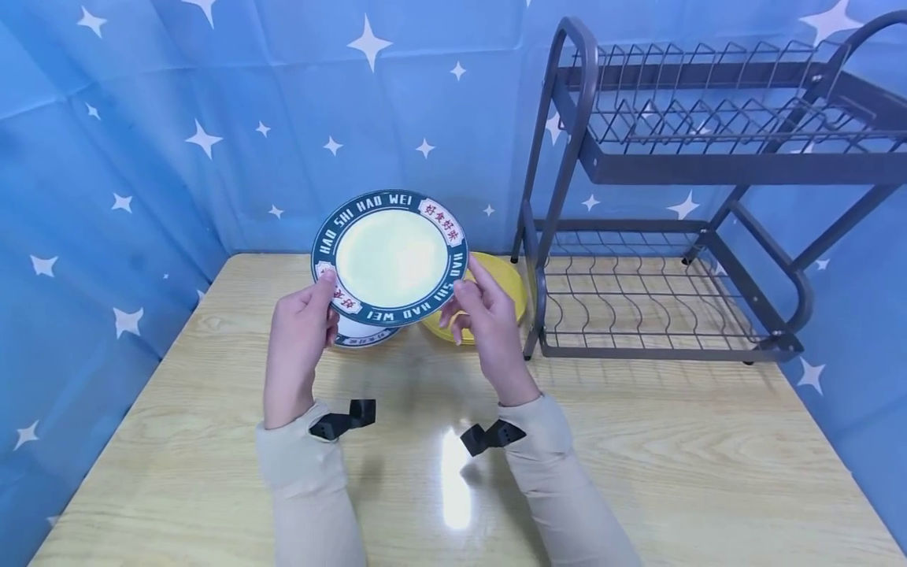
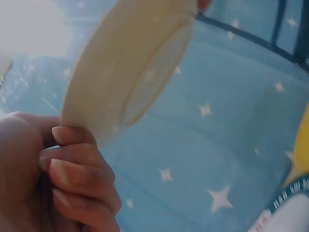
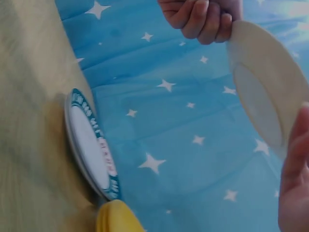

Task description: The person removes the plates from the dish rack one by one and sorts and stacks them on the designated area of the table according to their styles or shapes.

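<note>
A round plate [image 1: 392, 258] with a dark green lettered rim and white middle is held up above the table, tilted so its face shows in the head view. My left hand [image 1: 301, 331] pinches its left edge, thumb on the rim, as the left wrist view shows from below. At the opposite edge my right hand [image 1: 487, 319] holds the rim between thumb and index finger, its other fingers curled beneath. The plate's pale underside [image 3: 263, 82] faces the right wrist camera. Under it, similar green-rimmed plates [image 3: 89, 145] lie on the table, partly hidden in the head view.
Yellow plates [image 1: 506, 283] are stacked beside the green-rimmed ones. To the right stands a two-tier dark metal dish rack [image 1: 659, 350] with wire slots. A blue star-patterned cloth [image 1: 234, 181] hangs behind the wooden table [image 1: 198, 441].
</note>
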`<act>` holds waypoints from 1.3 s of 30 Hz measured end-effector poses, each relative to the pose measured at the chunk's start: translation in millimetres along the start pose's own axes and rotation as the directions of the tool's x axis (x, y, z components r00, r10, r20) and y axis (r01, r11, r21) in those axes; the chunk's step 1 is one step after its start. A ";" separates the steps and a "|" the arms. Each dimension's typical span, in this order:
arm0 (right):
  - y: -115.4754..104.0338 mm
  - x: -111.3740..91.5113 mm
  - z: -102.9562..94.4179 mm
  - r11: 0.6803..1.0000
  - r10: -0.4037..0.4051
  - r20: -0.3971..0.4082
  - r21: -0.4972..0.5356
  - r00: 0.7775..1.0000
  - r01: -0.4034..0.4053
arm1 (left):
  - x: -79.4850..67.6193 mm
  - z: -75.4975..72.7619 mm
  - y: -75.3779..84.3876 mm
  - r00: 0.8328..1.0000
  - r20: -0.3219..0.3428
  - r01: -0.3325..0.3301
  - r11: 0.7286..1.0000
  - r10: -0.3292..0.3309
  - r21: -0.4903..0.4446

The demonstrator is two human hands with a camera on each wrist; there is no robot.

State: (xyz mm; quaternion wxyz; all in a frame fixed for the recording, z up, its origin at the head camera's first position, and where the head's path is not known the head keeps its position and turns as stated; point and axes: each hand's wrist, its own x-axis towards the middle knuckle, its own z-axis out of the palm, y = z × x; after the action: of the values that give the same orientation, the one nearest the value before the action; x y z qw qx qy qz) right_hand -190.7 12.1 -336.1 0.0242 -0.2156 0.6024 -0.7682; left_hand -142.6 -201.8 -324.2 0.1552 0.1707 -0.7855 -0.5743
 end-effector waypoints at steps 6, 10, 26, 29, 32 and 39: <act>16.7 5.6 9.3 0.992 0.126 0.130 0.008 0.983 -0.128 | 13.4 -5.4 -21.2 0.996 -0.048 0.067 0.996 -0.069 -0.051; 33.9 6.1 14.0 0.984 0.176 0.101 -0.007 0.979 -0.177 | 20.6 -6.3 -35.6 0.991 -0.047 0.118 0.988 -0.123 -0.098; 80.1 -0.4 22.2 0.963 0.268 0.136 0.001 0.954 -0.271 | 41.7 0.3 -97.3 0.980 -0.009 0.196 0.965 -0.201 -0.174; 89.2 -1.9 21.8 0.951 0.302 0.248 -0.009 0.921 -0.309 | 44.4 -0.2 -112.7 0.979 -0.005 0.200 0.963 -0.204 -0.178; 96.5 -3.9 21.5 0.941 0.323 0.331 -0.008 0.887 -0.339 | 45.6 0.6 -125.1 0.978 -0.004 0.202 0.963 -0.206 -0.180; 107.7 -5.5 17.5 0.907 0.366 0.396 0.051 0.842 -0.419 | 47.5 3.3 -137.2 0.979 -0.035 0.190 0.964 -0.199 -0.187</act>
State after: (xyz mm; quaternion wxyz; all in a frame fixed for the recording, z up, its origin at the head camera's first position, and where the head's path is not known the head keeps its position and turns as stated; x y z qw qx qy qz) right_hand -203.4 -31.7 -435.4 0.3111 -0.2289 0.5641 -0.7299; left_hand -174.2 -259.0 -454.0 0.1339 0.2472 -0.7046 -0.6516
